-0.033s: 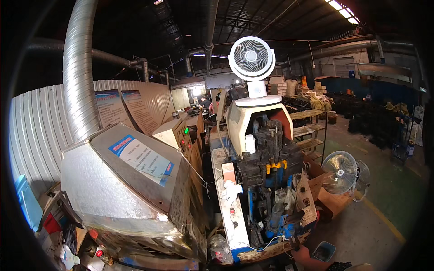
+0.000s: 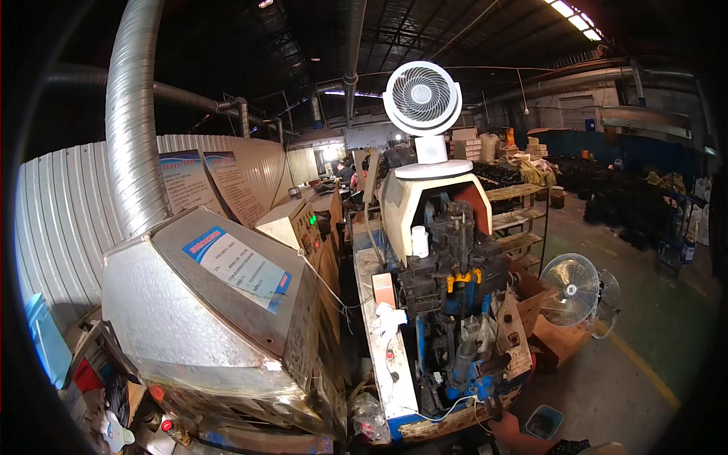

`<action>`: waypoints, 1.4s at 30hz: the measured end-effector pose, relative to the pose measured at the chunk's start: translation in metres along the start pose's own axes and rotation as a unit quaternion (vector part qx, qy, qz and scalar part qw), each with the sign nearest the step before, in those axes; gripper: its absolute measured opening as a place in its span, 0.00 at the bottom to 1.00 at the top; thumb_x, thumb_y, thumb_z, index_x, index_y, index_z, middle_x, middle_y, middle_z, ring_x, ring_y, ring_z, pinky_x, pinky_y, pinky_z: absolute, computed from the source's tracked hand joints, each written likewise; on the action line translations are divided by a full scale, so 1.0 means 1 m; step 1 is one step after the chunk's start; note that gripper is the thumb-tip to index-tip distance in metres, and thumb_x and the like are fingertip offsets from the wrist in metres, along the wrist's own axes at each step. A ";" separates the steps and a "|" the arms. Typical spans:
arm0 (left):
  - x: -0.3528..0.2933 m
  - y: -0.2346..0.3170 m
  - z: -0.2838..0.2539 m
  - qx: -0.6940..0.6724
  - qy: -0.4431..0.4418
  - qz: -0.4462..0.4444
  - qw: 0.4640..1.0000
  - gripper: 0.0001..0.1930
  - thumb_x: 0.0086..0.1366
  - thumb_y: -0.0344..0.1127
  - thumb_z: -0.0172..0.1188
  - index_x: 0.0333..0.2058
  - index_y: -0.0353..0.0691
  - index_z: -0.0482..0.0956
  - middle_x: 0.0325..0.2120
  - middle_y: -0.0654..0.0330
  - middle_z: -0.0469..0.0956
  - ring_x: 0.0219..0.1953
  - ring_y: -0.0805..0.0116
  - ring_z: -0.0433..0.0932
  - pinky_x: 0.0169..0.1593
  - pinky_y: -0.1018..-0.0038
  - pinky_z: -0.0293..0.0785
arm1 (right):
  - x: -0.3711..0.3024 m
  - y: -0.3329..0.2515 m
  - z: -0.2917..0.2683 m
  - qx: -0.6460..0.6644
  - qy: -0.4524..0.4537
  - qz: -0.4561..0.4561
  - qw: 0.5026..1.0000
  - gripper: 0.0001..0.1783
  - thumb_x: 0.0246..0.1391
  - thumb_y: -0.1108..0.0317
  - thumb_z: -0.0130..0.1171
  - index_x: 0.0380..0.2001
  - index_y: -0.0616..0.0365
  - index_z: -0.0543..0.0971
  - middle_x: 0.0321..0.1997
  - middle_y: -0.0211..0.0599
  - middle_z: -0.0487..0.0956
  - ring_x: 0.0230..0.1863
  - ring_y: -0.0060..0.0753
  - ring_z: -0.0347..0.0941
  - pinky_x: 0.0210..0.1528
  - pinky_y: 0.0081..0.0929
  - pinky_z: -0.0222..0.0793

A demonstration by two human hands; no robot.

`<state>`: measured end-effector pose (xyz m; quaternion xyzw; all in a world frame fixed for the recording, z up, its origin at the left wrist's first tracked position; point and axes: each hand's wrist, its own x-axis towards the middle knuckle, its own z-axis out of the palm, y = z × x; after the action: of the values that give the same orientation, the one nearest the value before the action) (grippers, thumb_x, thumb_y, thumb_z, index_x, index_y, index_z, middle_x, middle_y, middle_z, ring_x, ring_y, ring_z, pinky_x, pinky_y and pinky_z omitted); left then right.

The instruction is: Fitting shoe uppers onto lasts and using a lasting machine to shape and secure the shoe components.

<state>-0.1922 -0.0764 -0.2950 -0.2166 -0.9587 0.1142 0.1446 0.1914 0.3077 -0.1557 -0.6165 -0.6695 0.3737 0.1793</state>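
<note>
Low in the picture, right of the middle, my right hand (image 2: 509, 432) is at the near right corner of a dark, greasy machine (image 2: 462, 303). A short dark upright part (image 2: 494, 408) stands against its fingertips; the fingers are too small and dim to show whether they close round it. A patterned dark sleeve (image 2: 572, 447) lies behind the hand. Blue metal parts (image 2: 478, 375) and a thin white cable (image 2: 444, 417) are just beyond it. Yellow-orange fittings (image 2: 464, 279) sit higher on the machine. My left hand is out of view.
A white fan (image 2: 422, 98) tops the machine's hood. Left stands a grey metal housing (image 2: 189, 318) with a ducted pipe (image 2: 133, 114). A control box (image 2: 292, 224) shows green lights. Right are a floor fan (image 2: 569, 290), a wooden rack (image 2: 523, 216) and a small bin (image 2: 544, 422).
</note>
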 end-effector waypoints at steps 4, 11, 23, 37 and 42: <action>-0.002 0.000 -0.024 -0.021 0.001 -0.008 1.000 0.28 0.71 0.51 0.41 0.68 0.54 0.60 0.67 0.64 0.62 0.65 0.65 0.64 0.58 0.62 0.66 | -0.002 0.000 -0.002 0.018 -0.011 0.007 1.000 0.27 0.45 0.57 0.63 0.47 0.62 0.78 0.39 0.54 0.81 0.45 0.54 0.78 0.47 0.45 0.72; -0.001 0.000 -0.037 -0.094 -0.004 -0.015 0.995 0.30 0.70 0.53 0.43 0.67 0.49 0.61 0.66 0.56 0.62 0.65 0.57 0.62 0.61 0.58 0.61 | -0.005 -0.009 -0.007 0.032 -0.014 0.012 0.999 0.27 0.46 0.57 0.63 0.48 0.63 0.77 0.39 0.53 0.81 0.44 0.53 0.78 0.47 0.45 0.72; -0.002 0.000 -0.043 -0.239 -0.015 -0.028 0.970 0.35 0.68 0.57 0.45 0.64 0.38 0.63 0.65 0.41 0.59 0.68 0.42 0.54 0.69 0.50 0.48 | 0.001 -0.001 -0.002 0.028 -0.011 -0.012 0.999 0.25 0.46 0.58 0.64 0.46 0.63 0.78 0.39 0.50 0.81 0.44 0.52 0.78 0.46 0.44 0.71; -0.005 0.004 -0.003 -0.123 0.176 -0.025 0.976 0.29 0.70 0.52 0.44 0.67 0.53 0.61 0.66 0.60 0.64 0.62 0.58 0.68 0.60 0.60 0.65 | 0.001 0.001 0.004 0.036 0.026 0.007 0.999 0.23 0.43 0.58 0.65 0.40 0.63 0.80 0.35 0.49 0.83 0.41 0.49 0.80 0.45 0.41 0.73; -0.002 0.004 -0.026 -0.099 0.070 -0.029 0.992 0.29 0.70 0.53 0.45 0.68 0.53 0.61 0.66 0.59 0.64 0.62 0.56 0.68 0.61 0.58 0.64 | 0.006 0.009 0.010 0.013 0.047 0.012 0.999 0.22 0.43 0.58 0.65 0.38 0.63 0.80 0.33 0.50 0.82 0.40 0.49 0.81 0.44 0.41 0.74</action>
<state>-0.1804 -0.0695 -0.2720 -0.2093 -0.9588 -0.0009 0.1922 0.1898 0.3108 -0.1700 -0.6389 -0.6481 0.3553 0.2136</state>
